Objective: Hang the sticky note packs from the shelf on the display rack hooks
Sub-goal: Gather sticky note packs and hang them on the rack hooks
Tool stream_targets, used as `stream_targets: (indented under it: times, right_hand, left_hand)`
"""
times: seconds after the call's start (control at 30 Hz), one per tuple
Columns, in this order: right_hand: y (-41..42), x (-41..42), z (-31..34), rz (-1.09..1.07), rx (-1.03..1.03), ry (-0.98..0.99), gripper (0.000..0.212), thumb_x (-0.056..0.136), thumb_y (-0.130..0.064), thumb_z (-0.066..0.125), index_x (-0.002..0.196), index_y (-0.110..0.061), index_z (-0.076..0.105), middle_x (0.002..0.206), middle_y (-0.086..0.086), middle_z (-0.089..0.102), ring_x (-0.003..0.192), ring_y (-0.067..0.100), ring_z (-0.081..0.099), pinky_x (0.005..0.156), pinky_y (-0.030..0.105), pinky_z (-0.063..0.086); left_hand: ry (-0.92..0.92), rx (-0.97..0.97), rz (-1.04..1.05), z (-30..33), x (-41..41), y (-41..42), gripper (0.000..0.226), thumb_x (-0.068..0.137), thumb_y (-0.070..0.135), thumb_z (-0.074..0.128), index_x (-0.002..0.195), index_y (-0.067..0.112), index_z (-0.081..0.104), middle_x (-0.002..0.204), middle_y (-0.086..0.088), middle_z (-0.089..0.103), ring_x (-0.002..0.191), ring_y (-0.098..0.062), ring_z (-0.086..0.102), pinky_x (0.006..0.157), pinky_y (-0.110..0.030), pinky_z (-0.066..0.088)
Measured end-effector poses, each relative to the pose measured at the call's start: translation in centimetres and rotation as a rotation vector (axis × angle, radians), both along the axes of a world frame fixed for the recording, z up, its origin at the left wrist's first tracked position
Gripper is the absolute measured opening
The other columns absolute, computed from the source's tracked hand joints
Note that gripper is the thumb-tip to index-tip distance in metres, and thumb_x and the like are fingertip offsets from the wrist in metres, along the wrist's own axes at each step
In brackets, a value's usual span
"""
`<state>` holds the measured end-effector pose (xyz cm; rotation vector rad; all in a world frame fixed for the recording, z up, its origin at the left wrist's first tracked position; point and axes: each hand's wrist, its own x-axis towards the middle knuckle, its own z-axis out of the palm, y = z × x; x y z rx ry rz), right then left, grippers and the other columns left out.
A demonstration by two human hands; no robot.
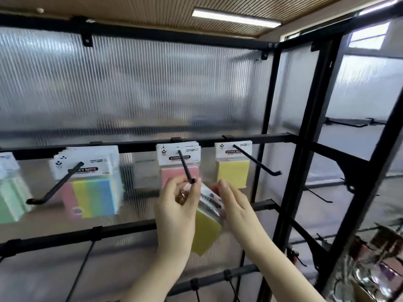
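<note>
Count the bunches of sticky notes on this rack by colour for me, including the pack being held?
Multicolour striped: 1, the bunch on the left hook
Green: 1, at the left edge
Pink: 1, on the middle hook
Yellow: 2, the hung bunch and the held pack
Total: 5

Materials as I see them from my station. Display rack [270,136]: matt black metal bars; hooks [186,166] likewise matt black metal rod. Back panel [139,83]: ribbed translucent plastic with a soft sheen. Sticky note packs [93,188]: pastel paper blocks under glossy clear film, white printed card headers. Ceiling [130,12]: finely slatted wood, matt.
</note>
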<state>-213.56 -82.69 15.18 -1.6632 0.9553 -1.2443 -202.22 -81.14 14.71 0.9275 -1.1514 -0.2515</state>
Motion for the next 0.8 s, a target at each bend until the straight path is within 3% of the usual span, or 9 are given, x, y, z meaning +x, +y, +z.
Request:
stream_targets:
  times: [0.07,0.13,0.3,0.5,0.67,0.8]
  right_hand:
    - [0.7,-1.7,-0.1,0.041,0.025,0.034,0.054,0.088,-0.066,0.044,0.095,-0.018,0.066,0.079,-0.015,0.065,0.077,-0.001,0.058,0.069,0.015,0.043]
    - [1.4,-3.5,0.0,0.041,-0.011,0.027,0.046,0.079,-0.051,0.057,0.095,-0.008,0.064,0.076,-0.002,0.060,0.071,0.008,0.053,0.064,0.024,0.039]
    - [2.8,-7.5,1.4,0.055,-0.107,-0.101,0.020,0.077,-0.032,0.075,0.083,-0.015,0.065,0.071,0.000,0.065,0.061,0.009,0.058,0.054,0.023,0.047]
    - [2.7,-9.5,3.2,-0.037,-0.241,-0.316,0.023,0.070,-0.024,0.076,0.088,-0.017,0.062,0.075,-0.004,0.069,0.065,0.005,0.063,0.054,0.017,0.050]
    - [1.8,-9.8,3.9,-0.036,-0.225,-0.338,0.026,0.070,-0.028,0.069,0.091,-0.017,0.059,0.068,-0.001,0.067,0.058,0.010,0.061,0.054,0.016,0.047]
    - [0.9,-10.0,3.6,-0.045,-0.212,-0.330,0.016,0.077,-0.023,0.067,0.090,-0.017,0.060,0.066,-0.005,0.067,0.057,0.007,0.060,0.052,0.014,0.045]
  left_hand:
    - [0.017,0.009,-0.009,0.1,-1.4,0.2,0.017,0.081,0.034,0.060,0.080,0.018,0.064,0.068,0.003,0.066,0.066,0.000,0.061,0.061,-0.008,0.042]
    - [0.023,0.019,-0.011,0.4,-2.7,0.5,0.010,0.080,0.034,0.062,0.080,0.024,0.063,0.069,0.008,0.067,0.067,0.000,0.063,0.059,-0.010,0.043]
    - [0.038,-0.043,-0.064,1.4,-5.7,1.7,0.016,0.080,0.036,0.063,0.076,0.022,0.057,0.064,0.007,0.062,0.055,0.000,0.053,0.052,-0.010,0.039]
    - [0.008,-0.006,-0.188,3.5,-7.5,2.3,0.025,0.073,0.049,0.070,0.077,0.026,0.061,0.072,0.010,0.068,0.062,-0.001,0.062,0.055,-0.010,0.043]
    - [-0.040,0.045,-0.216,4.1,-8.1,1.6,0.017,0.086,0.031,0.065,0.078,0.017,0.063,0.068,0.005,0.065,0.060,-0.004,0.057,0.055,-0.016,0.043]
    - [-0.102,0.082,-0.225,3.9,-8.3,1.1,0.016,0.089,0.030,0.063,0.083,0.016,0.065,0.076,-0.005,0.068,0.070,-0.019,0.062,0.060,-0.025,0.047]
